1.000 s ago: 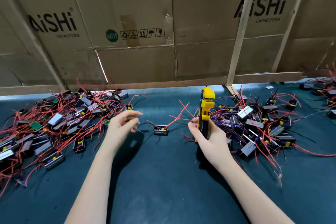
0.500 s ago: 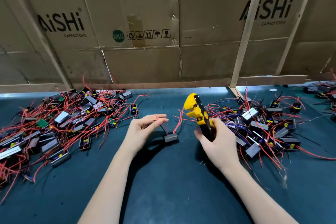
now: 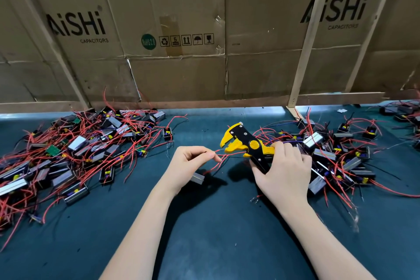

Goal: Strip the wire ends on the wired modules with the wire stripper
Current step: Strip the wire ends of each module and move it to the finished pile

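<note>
My left hand (image 3: 188, 166) pinches a red wire (image 3: 218, 150) of a small grey module (image 3: 197, 177) that hangs just below the hand. The wire's free end points right, toward the jaws of the wire stripper. My right hand (image 3: 283, 173) grips the handles of the yellow and black wire stripper (image 3: 244, 143), whose jaws stand open and face left, a short gap from the wire end. Both hands are held over the dark green table (image 3: 204, 234).
A big heap of wired modules with red wires (image 3: 75, 154) lies at the left. Another heap (image 3: 336, 154) lies at the right, right behind my right hand. More modules (image 3: 404, 111) sit at the far right. A cardboard wall (image 3: 204, 29) with wooden slats closes the back.
My left hand has picked a module off the table by its red wire. The stripper has tipped from upright to lying sideways, jaws turned left toward the wire end.
</note>
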`<state>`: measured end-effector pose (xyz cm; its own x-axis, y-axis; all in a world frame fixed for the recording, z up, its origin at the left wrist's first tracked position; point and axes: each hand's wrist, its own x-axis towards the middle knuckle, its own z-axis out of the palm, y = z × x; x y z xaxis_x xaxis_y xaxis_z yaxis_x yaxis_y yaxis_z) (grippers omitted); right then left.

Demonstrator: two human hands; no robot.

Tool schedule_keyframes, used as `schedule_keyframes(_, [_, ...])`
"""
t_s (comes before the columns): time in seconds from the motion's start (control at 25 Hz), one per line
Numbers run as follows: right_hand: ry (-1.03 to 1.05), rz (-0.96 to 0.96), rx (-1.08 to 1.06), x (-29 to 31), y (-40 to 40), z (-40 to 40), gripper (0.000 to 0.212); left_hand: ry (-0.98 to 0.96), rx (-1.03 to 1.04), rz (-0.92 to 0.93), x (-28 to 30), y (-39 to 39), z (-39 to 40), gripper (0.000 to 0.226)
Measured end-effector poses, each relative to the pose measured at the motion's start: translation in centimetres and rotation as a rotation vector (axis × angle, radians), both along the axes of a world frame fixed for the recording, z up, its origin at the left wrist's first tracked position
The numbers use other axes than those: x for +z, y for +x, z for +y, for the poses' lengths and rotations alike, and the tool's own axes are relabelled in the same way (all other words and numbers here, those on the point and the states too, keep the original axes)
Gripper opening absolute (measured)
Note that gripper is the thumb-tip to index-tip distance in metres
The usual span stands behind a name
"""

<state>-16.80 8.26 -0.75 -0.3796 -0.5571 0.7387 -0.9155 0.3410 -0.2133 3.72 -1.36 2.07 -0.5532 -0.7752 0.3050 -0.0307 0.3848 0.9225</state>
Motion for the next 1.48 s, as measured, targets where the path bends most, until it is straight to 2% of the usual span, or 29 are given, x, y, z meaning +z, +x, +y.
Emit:
schedule_keyframes(0.16, [0.002, 0.017, 0.001, 0.0, 0.2, -0.1, 0.057, 0.01, 0.071, -0.011, -0.2, -0.3, 0.0, 0.028])
schedule_keyframes(0.36, [0.02, 0.033, -0.037, 0.0, 0.0, -0.1, 0.055, 0.029, 0.064, -0.007, -0.4, -0.7, 0.4, 0.025])
schedule_keyframes(0.84, [0.112, 0.015, -0.052, -0.4, 0.5, -0.2, 0.057, 0.003, 0.089, 0.111, -0.5, -1.2, 0.5, 0.024])
schedule_keyframes(1.04, [0.111, -0.003, -0.043, -0.5, 0.6, -0.3, 0.055, -0.026, 0.151, -0.056, -0.8, -1.6, 0.8, 0.023])
schedule_keyframes(1.48, [0.079, 0.046, -0.012, -0.2, 0.5, -0.2, 0.052, -0.005, 0.162, -0.07, -0.9, -1.5, 0.4, 0.03])
